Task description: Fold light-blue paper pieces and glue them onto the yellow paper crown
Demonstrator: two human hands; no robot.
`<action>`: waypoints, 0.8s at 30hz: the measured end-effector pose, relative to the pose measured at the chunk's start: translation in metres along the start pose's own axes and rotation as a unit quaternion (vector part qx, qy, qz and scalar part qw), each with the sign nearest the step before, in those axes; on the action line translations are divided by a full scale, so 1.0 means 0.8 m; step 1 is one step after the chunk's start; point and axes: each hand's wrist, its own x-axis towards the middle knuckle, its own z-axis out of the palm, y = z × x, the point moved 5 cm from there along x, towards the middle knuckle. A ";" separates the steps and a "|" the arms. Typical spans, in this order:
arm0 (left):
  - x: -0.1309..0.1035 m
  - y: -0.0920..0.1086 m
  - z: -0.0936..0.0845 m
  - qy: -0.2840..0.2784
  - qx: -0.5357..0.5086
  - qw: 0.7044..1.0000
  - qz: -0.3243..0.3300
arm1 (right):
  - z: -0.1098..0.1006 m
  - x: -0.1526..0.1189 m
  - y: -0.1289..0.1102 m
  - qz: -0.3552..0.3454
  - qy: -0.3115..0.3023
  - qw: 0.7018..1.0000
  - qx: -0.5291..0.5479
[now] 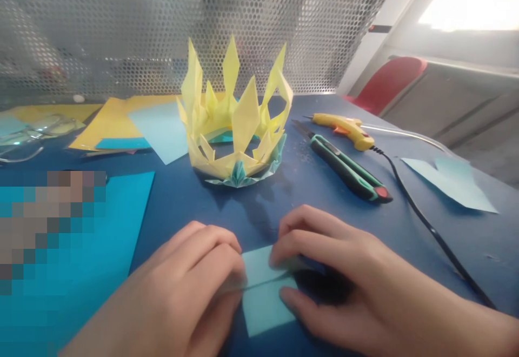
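Between my hands lies a small light blue paper (270, 305), folded with a raised flap across its middle, on the blue tabletop. My left hand (194, 278) has its fingers and thumb closed on the paper's left edge. On the right side, my right hand (336, 265) grips the same paper, fingertips on the upper flap and thumb on the lower part. Just beyond stands a yellow folded-paper crown (243, 124) with tall pointed tips. Pale teal folded pieces (238, 174) run along its lower front and right rim.
Right of the crown lie a box cutter (348, 167) with its blade out and a yellow glue gun (344, 127), its black cord running forward. Light blue paper (454, 184) is at right. Yellow sheets (105, 121), glasses (44, 130) and a blue sheet (133, 205), partly pixelated, lie left.
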 end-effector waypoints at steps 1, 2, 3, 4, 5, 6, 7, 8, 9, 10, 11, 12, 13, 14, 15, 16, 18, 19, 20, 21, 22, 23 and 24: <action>0.001 0.000 0.000 -0.005 -0.008 1.000 -0.003 | 0.000 0.001 0.001 0.009 -0.008 1.000 0.013; 0.001 -0.001 0.000 -0.010 -0.013 1.000 -0.005 | 0.000 0.003 0.002 0.011 -0.013 1.000 0.022; 0.001 -0.001 0.000 -0.012 -0.018 1.000 -0.008 | 0.000 0.004 0.002 0.011 -0.015 0.999 0.028; 0.001 -0.001 0.000 -0.013 -0.023 1.000 -0.010 | -0.001 0.005 0.002 0.007 -0.013 0.999 0.035; 0.001 -0.001 -0.001 -0.013 -0.029 0.999 -0.012 | -0.002 0.006 0.002 0.003 -0.012 0.999 0.040; 0.001 -0.001 -0.001 -0.013 -0.034 0.999 -0.015 | -0.003 0.007 0.002 0.004 -0.012 0.999 0.044; 0.001 -0.002 -0.001 -0.012 -0.036 0.999 -0.020 | -0.004 0.008 0.002 0.007 -0.013 0.999 0.046; 0.001 -0.002 -0.002 -0.012 -0.037 0.999 -0.023 | -0.004 0.010 0.002 0.015 -0.014 0.999 0.046; 0.001 -0.002 -0.002 -0.016 -0.035 0.999 -0.025 | -0.005 0.012 0.002 0.025 -0.013 0.999 0.043; 0.001 -0.003 -0.002 -0.020 -0.032 0.999 -0.027 | -0.006 0.013 0.001 0.036 -0.012 0.999 0.040; 0.001 -0.003 -0.002 -0.021 -0.028 0.999 -0.029 | -0.006 0.014 0.000 0.046 -0.010 0.998 0.036; 0.001 -0.004 -0.002 -0.023 -0.023 0.999 -0.035 | -0.006 0.015 -0.002 0.054 -0.011 0.998 0.034; 0.002 -0.005 -0.002 -0.021 -0.020 0.999 -0.040 | -0.006 0.015 -0.004 0.059 -0.012 0.998 0.035; 0.002 -0.005 -0.002 -0.021 -0.018 0.999 -0.045 | -0.005 0.016 -0.006 0.063 -0.015 0.997 0.039; 0.003 -0.006 -0.002 -0.020 -0.018 0.998 -0.048 | -0.005 0.015 -0.008 0.066 -0.018 0.997 0.046; 0.004 -0.006 -0.003 -0.021 -0.021 0.998 -0.050 | -0.004 0.015 -0.010 0.068 -0.020 0.996 0.055; 0.005 -0.007 -0.002 -0.033 -0.040 0.997 -0.055 | -0.003 0.015 -0.012 0.067 -0.023 0.995 0.070; 0.006 -0.007 -0.003 -0.035 -0.053 0.996 -0.060 | -0.003 0.015 -0.012 0.061 -0.023 0.995 0.074; 0.006 -0.008 -0.003 -0.035 -0.069 0.995 -0.068 | -0.003 0.015 -0.014 0.050 -0.025 0.995 0.078; 0.006 -0.008 -0.005 -0.028 -0.087 0.993 -0.075 | -0.003 0.015 -0.015 0.039 -0.031 0.996 0.080; 0.006 -0.009 -0.006 -0.020 -0.107 0.991 -0.083 | -0.003 0.015 -0.017 0.027 -0.039 0.995 0.082; 0.005 -0.009 -0.008 -0.008 -0.127 0.988 -0.090 | -0.003 0.015 -0.019 0.015 -0.048 0.995 0.084; 0.005 -0.010 -0.011 0.005 -0.147 0.984 -0.098 | -0.003 0.015 -0.021 0.003 -0.057 0.995 0.083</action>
